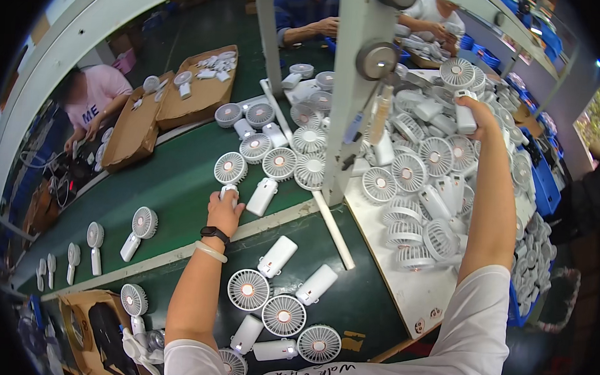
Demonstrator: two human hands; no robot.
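**Two hands, two fans**

While fans crowd the green worktop [178, 181], the person's left hand [224, 212] closes around the white handle of a small handheld fan [230, 170] lying flat on the belt, its round grille just beyond the fingers. Far out on the other side, the right hand [481, 115] grips another white handheld fan [459, 80], lifted above a heaped pile of fans [422, 187] on the white tray. Cardboard trays [196, 94] of parts lie beyond, near a seated worker's pink sleeve [101, 89].
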